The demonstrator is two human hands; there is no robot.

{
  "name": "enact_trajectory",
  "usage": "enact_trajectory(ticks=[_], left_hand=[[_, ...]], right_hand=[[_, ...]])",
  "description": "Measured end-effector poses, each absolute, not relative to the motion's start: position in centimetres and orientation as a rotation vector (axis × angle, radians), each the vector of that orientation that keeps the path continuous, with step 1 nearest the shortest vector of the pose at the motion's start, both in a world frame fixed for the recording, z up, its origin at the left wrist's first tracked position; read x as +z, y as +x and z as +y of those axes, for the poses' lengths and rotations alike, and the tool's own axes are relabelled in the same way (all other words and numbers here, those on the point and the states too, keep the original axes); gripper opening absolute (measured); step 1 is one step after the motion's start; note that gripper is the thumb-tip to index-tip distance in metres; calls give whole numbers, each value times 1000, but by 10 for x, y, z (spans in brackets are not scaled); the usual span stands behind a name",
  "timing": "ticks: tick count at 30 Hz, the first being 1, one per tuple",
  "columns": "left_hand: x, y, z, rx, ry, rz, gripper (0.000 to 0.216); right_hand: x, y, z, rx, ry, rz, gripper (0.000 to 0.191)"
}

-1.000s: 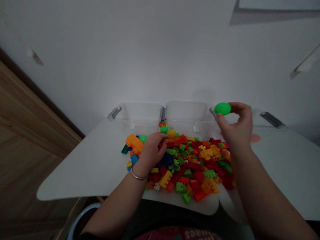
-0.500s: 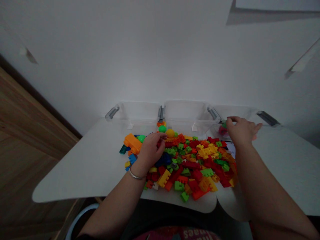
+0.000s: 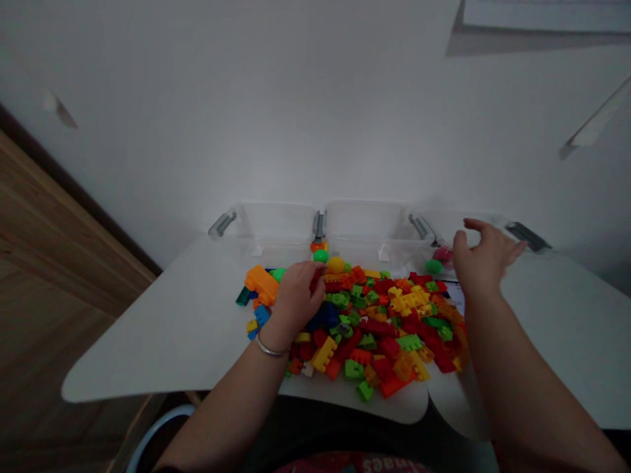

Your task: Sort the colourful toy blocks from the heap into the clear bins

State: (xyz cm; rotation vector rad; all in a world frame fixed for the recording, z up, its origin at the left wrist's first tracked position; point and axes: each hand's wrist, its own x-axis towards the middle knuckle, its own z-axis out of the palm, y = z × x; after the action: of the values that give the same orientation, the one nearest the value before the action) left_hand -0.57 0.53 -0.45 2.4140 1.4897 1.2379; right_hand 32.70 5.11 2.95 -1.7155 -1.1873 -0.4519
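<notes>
Just behind block pile [image 3: 377, 327] — clear bins [image 3: 357, 249] w/ latches [image 3: 421, 227], then wall [image 3: 315, 98].

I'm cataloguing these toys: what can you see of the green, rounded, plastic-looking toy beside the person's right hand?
The green, rounded, plastic-looking toy looks smooth and roughly egg-shaped, with no separate parts discernible. It appears to lie inside the clear plastic right-hand box, near its left end, just below a rounded pink toy in the view; whether they touch is unclear. The open right hand is nearby, apart from it.
</notes>
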Motion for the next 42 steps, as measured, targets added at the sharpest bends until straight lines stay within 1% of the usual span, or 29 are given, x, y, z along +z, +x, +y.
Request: enact_trajectory(ticks=[2, 4, 6, 8, 12, 15, 17, 20, 23, 28, 32, 42], left_hand=[[-4, -6, 6, 1246, 2415, 1534, 21], [-5, -7, 7, 1228, 2426, 1600, 22], [-6, -8, 8, 1173, 2441, 1660, 22], [-6, -8, 9, 1115, 2454, 1685, 21], [-4, -7, 8, 1070, 2477, 1703, 20], [-2, -6, 6, 1087, 2485, 1736, 18], [-2, -6, 6, 1098, 2489, 1749, 17], [-2, -6, 6, 1079, 2497, 1759, 17], [-2, -6, 6, 1058, 2486, 1772, 19], [-2, -6, 6, 1052, 2471, 1811, 18], [-2, -5, 5, 1032, 2468, 1828, 17], [-2, -5, 5, 1026, 2455, 1845, 19]], right_hand=[[40, 308, 40, -450, -1469, -1200, 25], [48, 285, 28, -292, -1274, -1306, 26], [54, 261, 20, -155, -1187, -1481, 25], [56, 240, 15, -112, -1117, -1766, 25], [50, 212, 16, -134, -985, -2286, 33], [42, 198, 20, -197, -1020, -2537, 43], [36, 191, 22, -283, -1039, -2632, 44], [31, 183, 25, -390, -1040, -2672, 45], [27, 179, 28, -424, -1016, -2670, 45], [23, 177, 34, -521, -1031, -2691, 36], [23, 176, 36, -620, -1067, -2695, 33], [24, 180, 35, -728, -1077, -2631, 19]])
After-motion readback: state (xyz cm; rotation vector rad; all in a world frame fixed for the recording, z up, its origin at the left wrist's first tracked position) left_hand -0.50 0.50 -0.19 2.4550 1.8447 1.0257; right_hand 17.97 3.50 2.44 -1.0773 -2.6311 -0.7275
